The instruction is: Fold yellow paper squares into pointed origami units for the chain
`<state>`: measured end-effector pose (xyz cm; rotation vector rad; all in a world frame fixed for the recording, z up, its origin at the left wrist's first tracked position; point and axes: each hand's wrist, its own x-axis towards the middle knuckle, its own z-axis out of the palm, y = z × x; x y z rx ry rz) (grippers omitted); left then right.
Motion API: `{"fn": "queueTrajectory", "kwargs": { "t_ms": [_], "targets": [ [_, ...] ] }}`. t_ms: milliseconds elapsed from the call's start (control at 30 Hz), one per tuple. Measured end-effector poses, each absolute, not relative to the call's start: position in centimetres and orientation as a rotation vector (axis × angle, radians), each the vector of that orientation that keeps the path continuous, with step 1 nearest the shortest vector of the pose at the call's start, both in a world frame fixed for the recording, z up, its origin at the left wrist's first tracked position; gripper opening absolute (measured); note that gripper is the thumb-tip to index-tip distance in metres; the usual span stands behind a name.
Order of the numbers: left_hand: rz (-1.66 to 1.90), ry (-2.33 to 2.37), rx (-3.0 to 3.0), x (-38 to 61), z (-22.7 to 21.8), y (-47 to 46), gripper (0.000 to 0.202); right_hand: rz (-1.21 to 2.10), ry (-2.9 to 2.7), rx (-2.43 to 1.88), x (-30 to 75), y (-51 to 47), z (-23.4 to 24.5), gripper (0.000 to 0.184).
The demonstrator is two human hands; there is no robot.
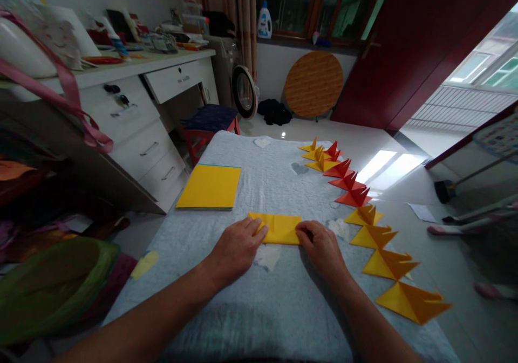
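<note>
A yellow sheet of paper [283,229], folded into a flat rectangle with a crease across it, lies on the cloth-covered table [267,190]. My left hand [239,244] presses on its left end, fingers together. At the right end, my right hand [321,244] pinches the edge between thumb and fingers. Beyond my left hand lies a stack of square paper [210,187], yellow on top with a blue edge showing. Folded paper pieces stand in a row along the right side, several yellow [390,263] and several red [352,196].
A white desk [154,142] with drawers stands to the left, a dark-topped stool [212,117] beside it. A green-lined bin [52,287] is at lower left. At the back are a washing machine door [245,92] and a round wooden board [314,84].
</note>
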<state>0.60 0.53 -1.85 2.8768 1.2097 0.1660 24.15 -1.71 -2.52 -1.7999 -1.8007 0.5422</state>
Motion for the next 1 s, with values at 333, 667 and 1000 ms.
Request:
{"fn": "queueTrajectory", "kwargs": {
  "t_ms": [333,667,1000],
  "targets": [
    [0.118,1.234,2.852,1.2,-1.3,0.0,0.039,0.496,-1.938,-1.648,24.3,-2.3,-2.7,0.018],
    [0.167,1.263,2.912,1.5,-1.7,-0.5,0.052,0.468,-1.895,-1.656,24.3,-2.1,-3.0,0.018],
    [0.117,1.266,2.904,1.4,-2.2,-0.6,0.063,0.449,-1.856,-1.799,24.1,-1.8,-3.1,0.019]
  ]
}}
